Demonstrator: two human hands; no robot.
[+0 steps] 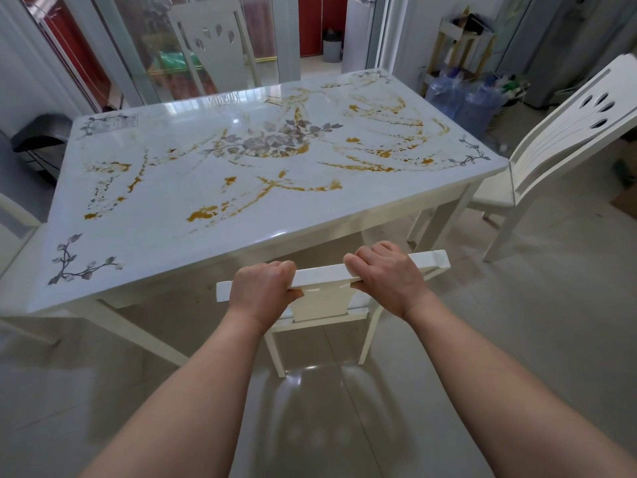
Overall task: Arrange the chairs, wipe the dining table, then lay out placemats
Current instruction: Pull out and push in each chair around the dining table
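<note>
A white dining table [179, 243] with grey flower prints fills the middle of the view, its top smeared with orange-brown streaks [203, 213]. At its near long side stands a white chair [325, 298], seat tucked under the table edge. My left hand [262, 288] grips the chair's top rail, fingers curled over it. My right hand [386, 270] grips the same rail further right. A second white chair [537, 157] stands angled off the right end. A third white chair [210, 46] is at the far side. Part of another chair [13, 215] shows at the left end.
Glossy pale floor tiles [310, 426] lie under me. A black bin [41, 132] stands at the far left. Blue water jugs [462, 94] and a small shelf rack [462, 39] crowd the far right corner. Glass doors [138, 46] stand behind the table.
</note>
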